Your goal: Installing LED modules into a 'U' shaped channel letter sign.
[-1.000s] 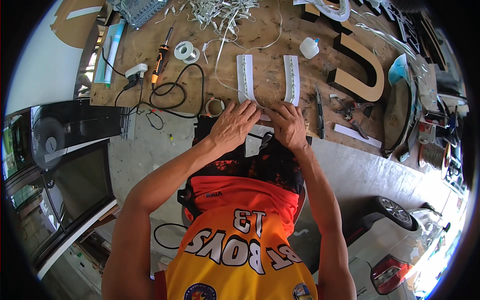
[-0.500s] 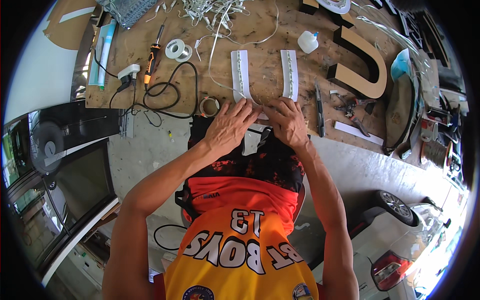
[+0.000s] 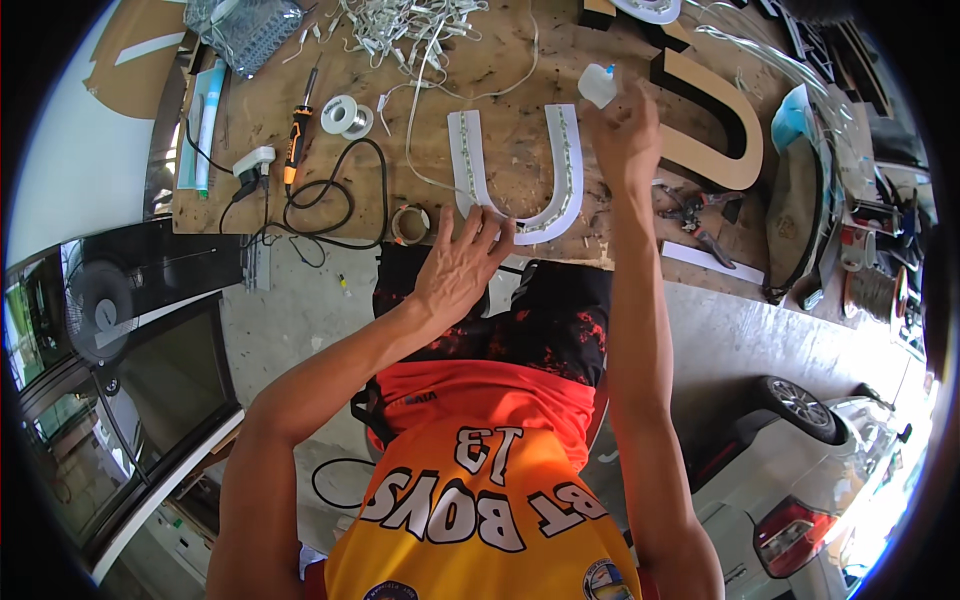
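A white U-shaped piece (image 3: 570, 200) lies at the table's near edge, with a strip of small LED modules (image 3: 560, 150) running along its curve. My left hand (image 3: 460, 260) rests on the lower left of the U, fingers spread and pressing on it; part of the strip is hidden under them. A thin white wire (image 3: 412, 140) runs from the strip to the far side. My right hand (image 3: 627, 135) is raised beside a small white bottle with a blue tip (image 3: 597, 87), fingers bent but apart. Whether they touch the bottle I cannot tell.
A soldering iron (image 3: 299, 135), solder spool (image 3: 345, 117) and tape roll (image 3: 410, 224) lie to the left. White LED modules (image 3: 410, 35) are heaped at the back. On the right are a gold-faced, black-sided U letter (image 3: 715, 120), pliers (image 3: 705, 230) and a pouch (image 3: 797, 215).
My right hand has left the white U and moved up and right to the small bottle. My left hand stays on the U. The right forearm covers where a utility knife lay.
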`<move>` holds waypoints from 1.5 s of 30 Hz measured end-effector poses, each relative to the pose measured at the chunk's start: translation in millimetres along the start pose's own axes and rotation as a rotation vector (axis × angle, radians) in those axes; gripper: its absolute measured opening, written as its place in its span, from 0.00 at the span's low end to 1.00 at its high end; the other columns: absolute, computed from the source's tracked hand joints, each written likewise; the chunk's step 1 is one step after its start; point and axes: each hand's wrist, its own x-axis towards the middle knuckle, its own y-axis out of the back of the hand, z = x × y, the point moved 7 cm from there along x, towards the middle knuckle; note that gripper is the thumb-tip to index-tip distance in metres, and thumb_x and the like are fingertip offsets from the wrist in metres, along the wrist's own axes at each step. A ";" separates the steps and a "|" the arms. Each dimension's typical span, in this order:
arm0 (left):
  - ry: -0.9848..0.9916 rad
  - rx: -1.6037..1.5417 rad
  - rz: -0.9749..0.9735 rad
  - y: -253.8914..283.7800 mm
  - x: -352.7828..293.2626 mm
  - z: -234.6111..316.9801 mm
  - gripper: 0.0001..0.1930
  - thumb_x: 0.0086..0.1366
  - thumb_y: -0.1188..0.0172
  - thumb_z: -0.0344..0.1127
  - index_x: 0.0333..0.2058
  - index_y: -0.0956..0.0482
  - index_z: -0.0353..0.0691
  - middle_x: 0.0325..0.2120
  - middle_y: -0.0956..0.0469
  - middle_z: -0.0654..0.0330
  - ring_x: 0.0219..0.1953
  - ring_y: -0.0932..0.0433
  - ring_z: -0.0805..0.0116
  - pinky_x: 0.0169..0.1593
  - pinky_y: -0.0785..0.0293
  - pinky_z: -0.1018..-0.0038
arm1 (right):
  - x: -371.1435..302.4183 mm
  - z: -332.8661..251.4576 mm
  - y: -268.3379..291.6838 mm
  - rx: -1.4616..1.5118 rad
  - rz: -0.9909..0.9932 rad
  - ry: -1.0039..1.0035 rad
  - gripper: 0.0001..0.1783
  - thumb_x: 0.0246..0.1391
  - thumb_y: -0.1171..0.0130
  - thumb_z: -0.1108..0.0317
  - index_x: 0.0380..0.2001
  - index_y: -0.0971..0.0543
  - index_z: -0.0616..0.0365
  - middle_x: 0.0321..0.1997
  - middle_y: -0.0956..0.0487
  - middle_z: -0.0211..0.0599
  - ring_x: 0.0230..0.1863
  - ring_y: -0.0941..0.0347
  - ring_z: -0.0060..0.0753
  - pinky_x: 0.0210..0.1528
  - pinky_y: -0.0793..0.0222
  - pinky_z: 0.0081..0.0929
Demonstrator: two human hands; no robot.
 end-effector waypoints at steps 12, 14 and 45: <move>0.020 0.113 -0.093 6.8 -2.7 1.3 0.31 0.65 0.47 0.38 0.67 0.39 0.39 0.59 0.35 0.49 0.55 0.35 0.60 0.57 0.40 0.56 | -36.0 -17.0 38.4 0.440 -0.413 -0.120 0.19 0.56 0.33 0.61 0.45 0.18 0.65 0.32 0.19 0.33 0.34 0.27 0.22 0.37 0.29 0.25; 0.017 0.112 -0.097 5.7 -1.1 3.5 0.31 0.65 0.47 0.38 0.67 0.39 0.39 0.59 0.35 0.48 0.54 0.35 0.61 0.57 0.40 0.57 | -50.4 -11.0 52.3 0.376 -0.579 -0.092 0.18 0.56 0.32 0.62 0.43 0.17 0.65 0.31 0.19 0.32 0.33 0.28 0.20 0.37 0.30 0.23; 0.084 0.081 -0.062 -3.1 -5.0 6.3 0.36 0.59 0.41 0.36 0.68 0.39 0.42 0.63 0.43 0.44 0.24 0.24 0.67 0.46 0.33 0.68 | -56.4 -0.6 23.2 0.161 -1.006 -0.064 0.19 0.46 0.25 0.66 0.39 0.16 0.68 0.29 0.16 0.45 0.29 0.21 0.29 0.37 0.26 0.31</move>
